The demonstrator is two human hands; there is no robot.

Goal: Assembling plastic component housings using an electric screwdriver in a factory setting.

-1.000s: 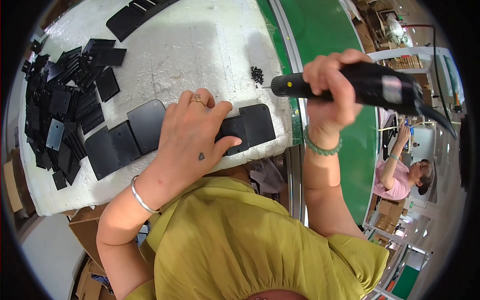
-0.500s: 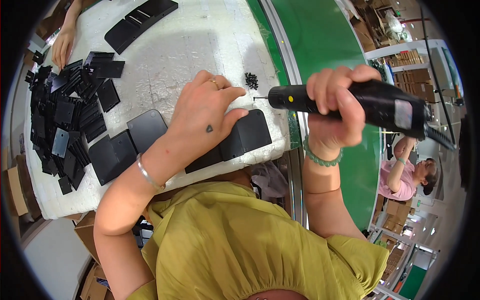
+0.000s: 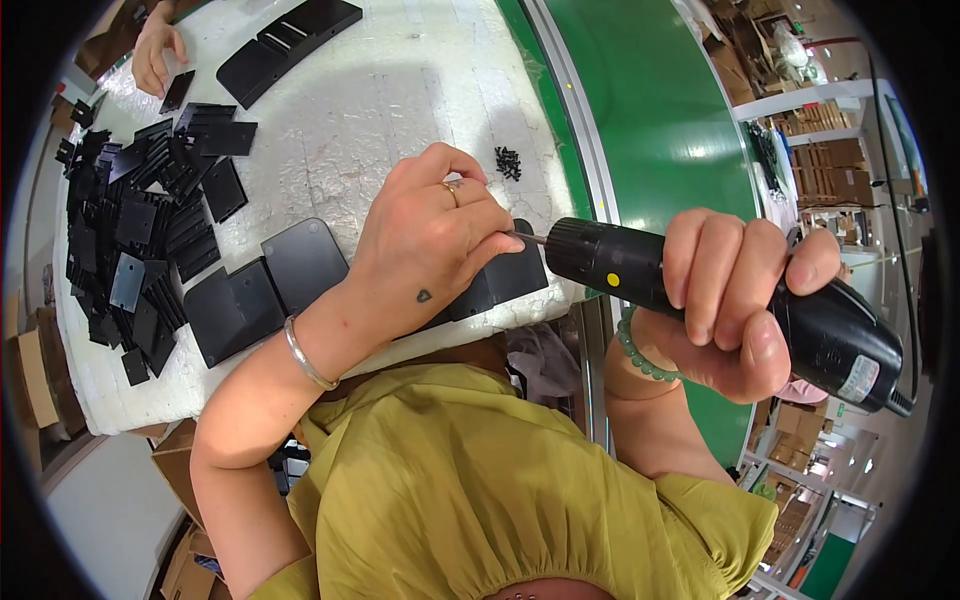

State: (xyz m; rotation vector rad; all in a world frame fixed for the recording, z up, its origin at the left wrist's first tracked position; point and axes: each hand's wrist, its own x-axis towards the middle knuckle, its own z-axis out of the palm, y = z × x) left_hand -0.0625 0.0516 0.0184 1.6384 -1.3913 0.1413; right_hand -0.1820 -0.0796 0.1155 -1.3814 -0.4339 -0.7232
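Note:
My right hand is wrapped round a black electric screwdriver, held almost level and pointing left. Its thin bit reaches the thumb and fingertips of my left hand, which are pinched together at the tip. Whatever is between those fingertips is too small or hidden to name. Below that hand, a dark panel lies by the table's near edge, partly covered by the hand and wrist. A small heap of black screws sits just beyond the bit.
Left of my wrist lies another black panel. A pile of black plates covers the table's left side. Another person's hand is by a small plate. A long black panel lies at the back. Right is a green surface.
The screwdriver has swung down, its tip now meeting my left fingertips. My left thumb and fingers have closed together. The other person's hand has moved away from the pile, beside a small plate.

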